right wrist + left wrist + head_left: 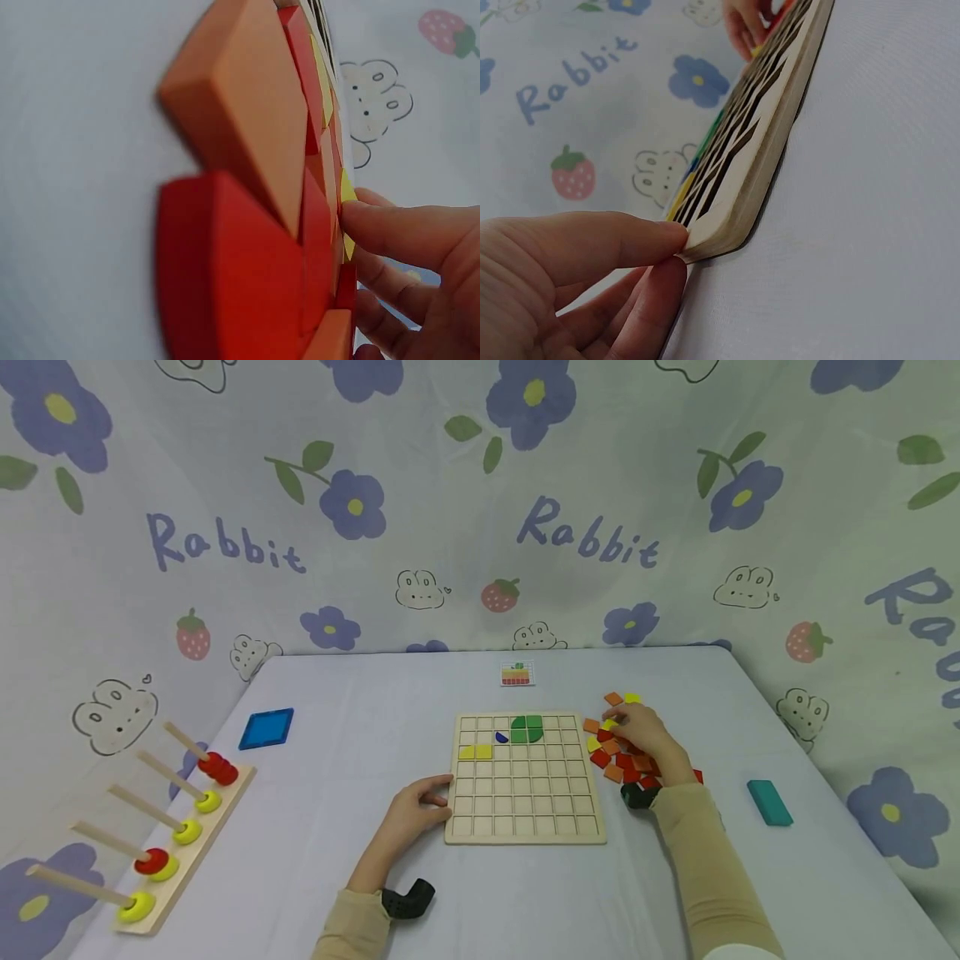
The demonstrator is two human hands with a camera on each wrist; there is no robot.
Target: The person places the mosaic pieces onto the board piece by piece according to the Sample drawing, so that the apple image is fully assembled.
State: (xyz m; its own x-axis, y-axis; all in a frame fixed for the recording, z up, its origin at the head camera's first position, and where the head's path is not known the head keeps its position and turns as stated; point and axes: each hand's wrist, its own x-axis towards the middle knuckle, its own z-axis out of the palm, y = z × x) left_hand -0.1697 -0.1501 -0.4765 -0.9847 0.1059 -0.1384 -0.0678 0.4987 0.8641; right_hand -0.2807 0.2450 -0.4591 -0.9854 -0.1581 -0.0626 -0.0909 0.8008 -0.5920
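Note:
A wooden grid board [525, 841] lies flat on the table. It bears a blue half-round piece [501, 737], yellow pieces [483, 752] and a green rounded cluster [527, 729] in its upper rows. My left hand [417, 810] rests its thumb and fingertips, set apart, against the board's left edge; the left wrist view shows them close to a corner. Right of the board, my right hand [642, 727] reaches over a loose pile of red pieces [232, 262], orange pieces [240, 97] and yellow ones. Its thumb and fingers pinch a yellow piece [348, 187].
A small pattern card [517, 674] lies beyond the board. At the left stand a wooden peg rack [198, 839] with red and yellow rings and a blue tray [266, 728]. On the right lies a teal block [769, 802]. A printed curtain [465, 527] hangs behind.

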